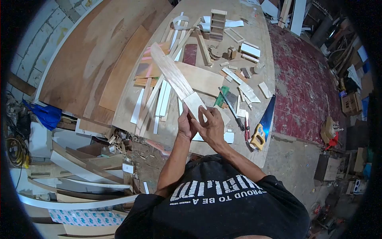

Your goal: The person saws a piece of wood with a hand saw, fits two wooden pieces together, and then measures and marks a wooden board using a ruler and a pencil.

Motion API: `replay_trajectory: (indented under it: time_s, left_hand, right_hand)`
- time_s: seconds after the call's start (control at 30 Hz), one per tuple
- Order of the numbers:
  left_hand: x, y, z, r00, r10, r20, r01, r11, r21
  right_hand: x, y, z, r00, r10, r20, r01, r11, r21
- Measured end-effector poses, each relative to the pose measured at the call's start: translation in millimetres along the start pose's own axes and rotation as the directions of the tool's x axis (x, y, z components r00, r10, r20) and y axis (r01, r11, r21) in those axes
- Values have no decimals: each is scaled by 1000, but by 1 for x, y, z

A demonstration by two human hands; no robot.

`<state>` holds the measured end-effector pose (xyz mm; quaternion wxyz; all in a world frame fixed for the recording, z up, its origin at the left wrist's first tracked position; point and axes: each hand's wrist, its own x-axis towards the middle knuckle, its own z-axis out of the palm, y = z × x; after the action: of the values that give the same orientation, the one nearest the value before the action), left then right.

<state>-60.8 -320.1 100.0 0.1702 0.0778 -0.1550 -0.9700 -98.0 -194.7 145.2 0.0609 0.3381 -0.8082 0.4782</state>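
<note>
A long pale wooden plank (173, 73) slants away from me above the workbench. Over its near end lies a smaller, smooth whitish rectangular piece (193, 101). My left hand (186, 124) is closed around the near end from the left side, thumb up along the edge. From the right, my right hand (211, 126) pinches the whitish piece near its edge, fingers bent. Just right of my hands lie a slim dark-handled saw (232, 108) and a green piece (222, 96). A broad tan board (201, 78) rests behind the plank.
A yellow-handled handsaw (258, 136) lies at the bench's right edge, beside a red-handled tool (247, 126). Wood strips (164, 99) are heaped at left. A small shelf-like wooden frame (217, 26), a tape roll (181, 22) and a white-topped block (250, 50) stand farther back.
</note>
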Motion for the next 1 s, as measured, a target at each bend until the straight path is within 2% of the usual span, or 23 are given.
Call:
replay_trajectory:
  time_s: [0.03, 0.1, 0.13, 0.2, 0.33, 0.43, 0.5, 0.53, 0.57, 0.67, 0.7, 0.77, 0.8, 0.87, 1.0]
  left_hand:
    - [-1, 1, 6, 1000, -3, 4, 3, 1000, 0]
    - [-6, 4, 20, 987, 31, 155, -38, 998, 43]
    - [-4, 3, 15, 987, 31, 159, -39, 998, 43]
    - [-1, 2, 4, 997, 38, 65, -42, 998, 54]
    - [-2, 3, 6, 990, 35, 134, -47, 995, 91]
    - [-3, 12, 26, 994, 60, 88, -72, 988, 135]
    - [-6, 21, 42, 969, 29, 244, -52, 994, 91]
    - [-6, 26, 44, 963, 7, 270, -11, 1000, 15]
    - [-7, 32, 49, 963, 14, 269, -19, 1000, 15]
    - [-5, 50, 61, 984, 60, 171, -102, 964, 245]
    - [-4, 51, 62, 984, 58, 170, -99, 965, 243]
    - [-4, 49, 64, 993, 83, 80, -110, 891, 440]
    - [-3, 45, 61, 994, 73, 79, -101, 894, 437]
    - [-1, 37, 52, 997, 56, 62, -71, 953, 294]
    - [-1, 31, 54, 997, 13, 70, -32, 961, 275]
  right_hand:
    - [0, -1, -1, 1000, -1, -4, 1, 1000, -3]
    - [0, -3, -1, 997, -65, -33, 63, 997, -42]
    - [0, -3, -1, 997, -68, -36, 66, 997, -42]
    - [-2, -5, -1, 994, -93, -51, 91, 995, -36]
    - [-1, -10, -5, 989, -130, -74, 129, 991, -29]
    - [3, -8, -8, 982, -160, -100, 160, 987, -9]
    - [3, -4, -16, 963, -240, -121, 240, 971, -12]
    - [1, 1, -20, 958, -265, -108, 264, 964, -28]
    - [-3, 8, -21, 957, -270, -105, 269, 963, -23]
    - [-18, 27, -26, 931, -347, -116, 336, 936, -103]
    - [-23, 29, -28, 931, -346, -115, 335, 937, -105]
    - [-34, 34, -32, 935, -343, -93, 329, 934, -143]
    - [-37, 36, -34, 937, -336, -94, 321, 935, -150]
    - [-43, 38, -36, 939, -329, -97, 308, 934, -181]
    - [-46, 32, -44, 946, -307, -106, 274, 929, -249]
